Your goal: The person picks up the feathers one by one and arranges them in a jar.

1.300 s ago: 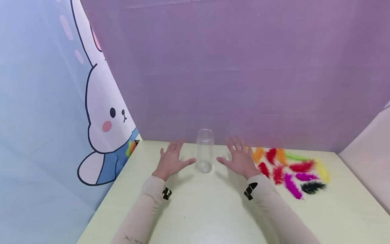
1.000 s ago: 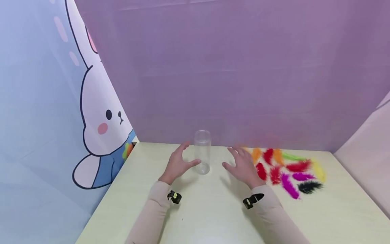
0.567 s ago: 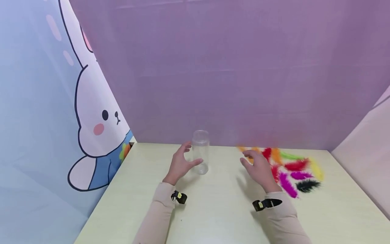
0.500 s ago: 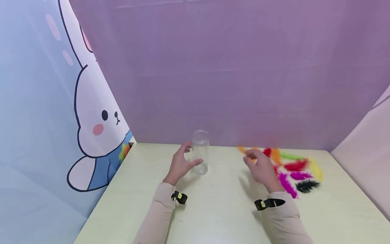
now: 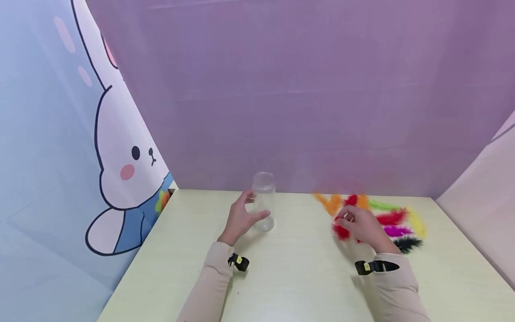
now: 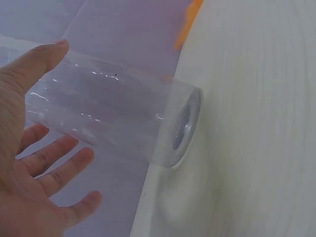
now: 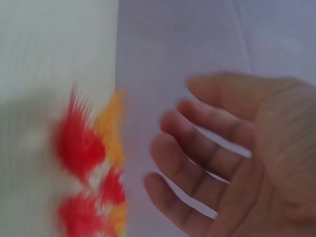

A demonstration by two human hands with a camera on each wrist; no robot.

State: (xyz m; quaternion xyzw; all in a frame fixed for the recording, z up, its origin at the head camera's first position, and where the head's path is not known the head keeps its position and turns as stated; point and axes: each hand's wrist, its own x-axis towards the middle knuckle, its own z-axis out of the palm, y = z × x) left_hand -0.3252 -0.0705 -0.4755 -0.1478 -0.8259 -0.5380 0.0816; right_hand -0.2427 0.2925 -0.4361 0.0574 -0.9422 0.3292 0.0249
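A tall clear cylindrical jar [image 5: 264, 201] stands upright near the table's back edge. My left hand [image 5: 240, 219] cups it from the left, thumb in front and fingers behind. In the left wrist view, thumb and fingertips lie along opposite sides of the jar [image 6: 123, 108], its thick base toward the table. My right hand [image 5: 364, 225] is over the feathers at the right, thumb and forefinger close together beside a red feather [image 5: 341, 231]. The right wrist view shows this hand [image 7: 232, 143] with bent fingers and nothing between them; red feathers [image 7: 79, 148] lie beyond.
Several more feathers lie at the right: an orange feather [image 5: 333, 205], a green feather [image 5: 384, 205], a yellow feather [image 5: 418, 223], a magenta feather [image 5: 397, 231] and a black feather [image 5: 408, 244]. A purple cloth [image 5: 301, 98] hangs behind the table [image 5: 293, 277].
My right hand has moved from beside the jar rightward over the feathers, thumb and fingers drawing together. My left hand has come in around the jar. The view has shifted slightly.
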